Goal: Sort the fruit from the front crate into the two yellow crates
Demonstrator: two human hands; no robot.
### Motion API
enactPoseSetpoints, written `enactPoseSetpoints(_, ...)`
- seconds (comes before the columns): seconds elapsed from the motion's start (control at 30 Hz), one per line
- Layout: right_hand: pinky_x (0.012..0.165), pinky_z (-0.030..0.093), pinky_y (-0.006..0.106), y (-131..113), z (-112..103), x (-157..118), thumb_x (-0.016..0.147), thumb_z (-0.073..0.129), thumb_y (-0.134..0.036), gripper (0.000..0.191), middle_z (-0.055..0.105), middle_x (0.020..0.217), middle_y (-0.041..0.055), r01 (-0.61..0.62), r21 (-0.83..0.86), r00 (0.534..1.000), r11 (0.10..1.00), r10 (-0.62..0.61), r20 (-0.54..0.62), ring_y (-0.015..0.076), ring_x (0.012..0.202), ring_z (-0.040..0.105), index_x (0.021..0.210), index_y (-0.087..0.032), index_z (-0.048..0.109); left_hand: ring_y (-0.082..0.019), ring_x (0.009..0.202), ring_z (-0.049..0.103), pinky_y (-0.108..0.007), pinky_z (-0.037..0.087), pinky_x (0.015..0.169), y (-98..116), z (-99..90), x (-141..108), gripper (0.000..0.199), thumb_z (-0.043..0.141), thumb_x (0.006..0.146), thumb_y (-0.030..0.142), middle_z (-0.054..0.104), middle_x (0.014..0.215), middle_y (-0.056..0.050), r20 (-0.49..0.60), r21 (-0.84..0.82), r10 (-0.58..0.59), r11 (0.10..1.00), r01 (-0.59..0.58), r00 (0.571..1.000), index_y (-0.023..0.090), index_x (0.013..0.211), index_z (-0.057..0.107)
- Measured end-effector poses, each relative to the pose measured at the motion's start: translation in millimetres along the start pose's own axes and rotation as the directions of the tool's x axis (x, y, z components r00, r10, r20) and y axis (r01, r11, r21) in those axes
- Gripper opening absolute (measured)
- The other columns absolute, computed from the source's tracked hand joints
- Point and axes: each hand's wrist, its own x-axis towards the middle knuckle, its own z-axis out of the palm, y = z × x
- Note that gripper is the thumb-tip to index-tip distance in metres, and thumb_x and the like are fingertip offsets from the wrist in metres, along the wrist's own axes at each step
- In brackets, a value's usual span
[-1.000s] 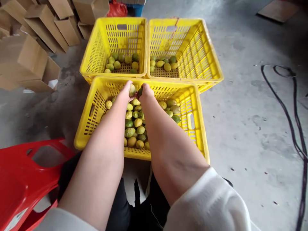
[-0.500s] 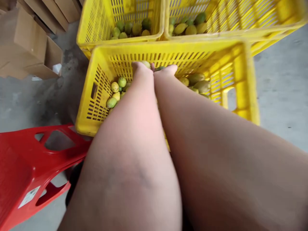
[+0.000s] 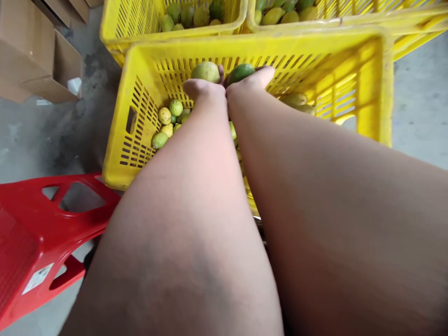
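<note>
Both my arms reach forward over the front yellow crate [image 3: 252,44]. My left hand [image 3: 203,86] is cupped under a pale yellow-green oval fruit [image 3: 205,71]; its thumb points left and most fingers are hidden. Beside it, touching at the wrist, my right hand [image 3: 254,81] cradles a dark green oval fruit [image 3: 242,72], thumb out to the right. Below, smaller yellow and green fruits [image 3: 168,122] lie at the crate's left side. Longer dull green-brown fruits [image 3: 294,99] rest to the right, partly covered by my right forearm.
Two more yellow crates stand behind, the back left crate [image 3: 115,39] and the back right crate [image 3: 371,23], both with green and yellow fruits inside. A red plastic stool [image 3: 21,228] is close on my left. Cardboard boxes [image 3: 30,42] sit on the concrete floor at the far left.
My hands have risen from inside the crate, so the two fruits in them now show clearly. The view has tipped slightly, with the crates sitting higher in it.
</note>
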Motion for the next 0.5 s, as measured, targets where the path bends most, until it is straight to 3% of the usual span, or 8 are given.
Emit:
enactPoseSetpoints(0.1,0.045,0.054,0.019,-1,1,-1,0.086,0.044,-0.049,0.035,0.046,0.069,-0.0061,0.026,0.018,0.999,0.999,-0.026,0.026,0.0055,0.051,0.057,0.068,-0.02,0.038,-0.008,0.074,0.064,-0.01,0.045,0.041,3,0.9,-5,0.045,0.028,0.109,0.049,0.056,0.117,-0.008,-0.009,-0.112,-0.019,0.994,0.018,1.0,0.019,0.137,0.046)
enactPoseSetpoints(0.2,0.049,0.054,0.016,-4,3,-3,0.093,0.04,-0.045,0.036,0.049,0.067,-0.0052,0.064,-0.092,0.997,0.994,-0.059,0.053,0.0031,0.049,0.055,0.067,-0.02,0.037,-0.002,0.056,0.046,-0.009,0.041,0.04,5,1.8,-9,0.047,0.026,0.111,0.053,0.054,0.111,-0.007,-0.056,-0.179,-0.021,0.984,0.01,0.998,0.018,0.137,0.044)
enactPoseSetpoints(0.3,0.052,0.056,0.016,-6,4,-5,0.097,0.037,-0.041,0.033,0.049,0.068,-0.0063,0.111,-0.187,0.992,0.976,-0.097,0.082,0.0019,0.048,0.057,0.07,-0.021,0.038,-0.003,0.057,0.045,-0.009,0.039,0.039,4,2.2,-11,0.045,0.023,0.112,0.049,0.053,0.111,-0.007,-0.08,-0.183,-0.026,0.983,0.011,0.996,0.017,0.136,0.043)
enactPoseSetpoints(0.4,0.054,0.057,0.015,-7,3,-9,0.099,0.034,-0.039,0.03,0.049,0.073,-0.0072,0.141,-0.227,0.985,0.964,-0.113,0.13,-0.0009,0.046,0.055,0.076,-0.021,0.041,-0.002,0.059,0.044,-0.007,0.038,0.041,2,3.4,-10,0.036,0.046,0.107,0.048,0.051,0.11,-0.004,-0.063,-0.156,-0.015,0.988,0.005,0.998,0.021,0.13,0.048)
enactPoseSetpoints(0.5,0.059,0.058,0.014,-8,2,-14,0.102,0.036,-0.04,0.028,0.048,0.073,-0.0089,0.104,-0.154,0.975,0.983,-0.07,0.21,-0.0032,0.047,0.052,0.082,-0.02,0.041,-0.002,0.061,0.044,-0.006,0.04,0.044,3,5.6,-10,0.03,0.053,0.104,0.044,0.05,0.11,-0.002,0.007,-0.149,0.013,0.989,-0.012,1.0,0.022,0.122,0.05)
